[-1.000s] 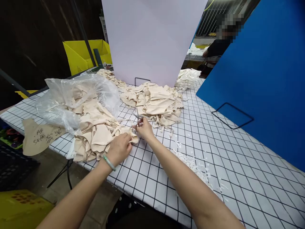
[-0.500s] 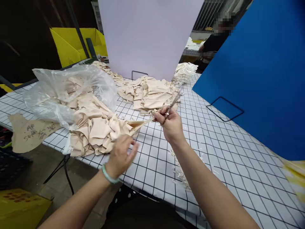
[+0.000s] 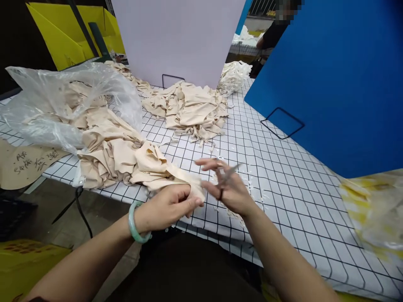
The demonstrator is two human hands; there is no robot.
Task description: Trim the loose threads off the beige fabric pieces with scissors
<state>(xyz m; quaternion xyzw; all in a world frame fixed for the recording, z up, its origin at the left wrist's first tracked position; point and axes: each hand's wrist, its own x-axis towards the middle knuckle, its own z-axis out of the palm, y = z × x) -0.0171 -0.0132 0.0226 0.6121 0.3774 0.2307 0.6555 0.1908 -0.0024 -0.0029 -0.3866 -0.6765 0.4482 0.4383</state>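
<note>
My left hand (image 3: 173, 205), with a jade-green bangle on the wrist, pinches the near end of a beige fabric piece (image 3: 179, 174). That piece stretches back to a crumpled pile of beige fabric (image 3: 116, 157) spilling out of a clear plastic bag (image 3: 40, 92). To the right, my right hand (image 3: 231, 191) has small scissors (image 3: 231, 171) hooked on its fingers, blades pointing up and right, blurred. Its other fingers are spread near the fabric end; whether they touch it I cannot tell. A second heap of beige pieces (image 3: 195, 105) lies farther back.
The table has a white cloth with black grid lines (image 3: 302, 226). Small scraps (image 3: 233, 214) lie under my right hand. Behind stand a pale lilac panel (image 3: 179, 42) and a blue panel (image 3: 330, 84). A paper pattern with writing (image 3: 28, 163) hangs over the left edge. Another person's arm (image 3: 270, 35) shows behind.
My right hand has let go of the fabric end and spread its fingers, moving slightly down and right. My left hand, loose before, has moved right and taken hold of the fabric. The view has shifted.
</note>
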